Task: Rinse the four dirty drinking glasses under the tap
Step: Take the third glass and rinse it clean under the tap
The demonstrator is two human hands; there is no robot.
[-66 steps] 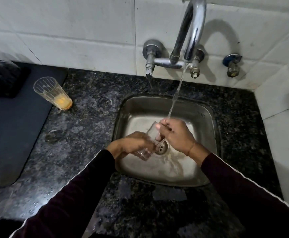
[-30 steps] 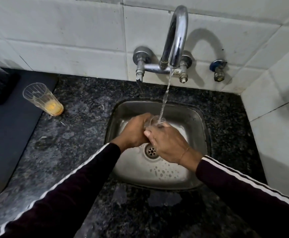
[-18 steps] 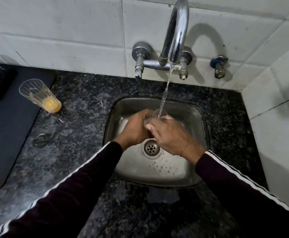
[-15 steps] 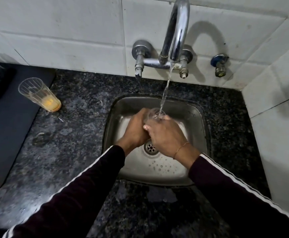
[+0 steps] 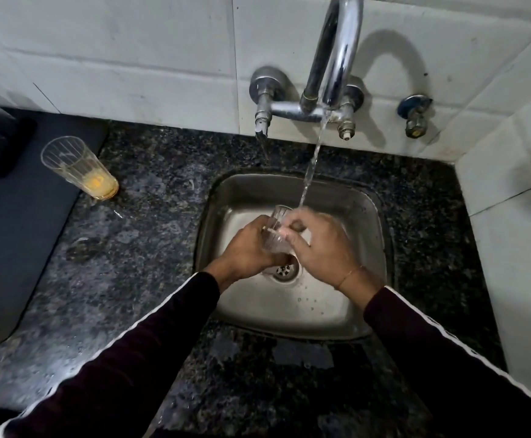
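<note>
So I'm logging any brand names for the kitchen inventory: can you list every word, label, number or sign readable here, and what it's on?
None: no readable text shows anywhere in the head view.
Tap: bare chrome, no brand mark visible.
Glass with orange residue on the counter: only ribbed lines, no print.
Clear glass held by the left hand and right hand: no marking visible.
Sink and wall tiles: unmarked.

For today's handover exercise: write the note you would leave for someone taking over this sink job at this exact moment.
Left hand grips the clear glass over the sink; right hand holds it near the rim. The tap is running, its stream landing at the glass mouth.
Done: cannot tell how many are rinsed.
Left: finish this glass, then rinse the glass with orange residue on the counter. No other glasses in view.
</note>
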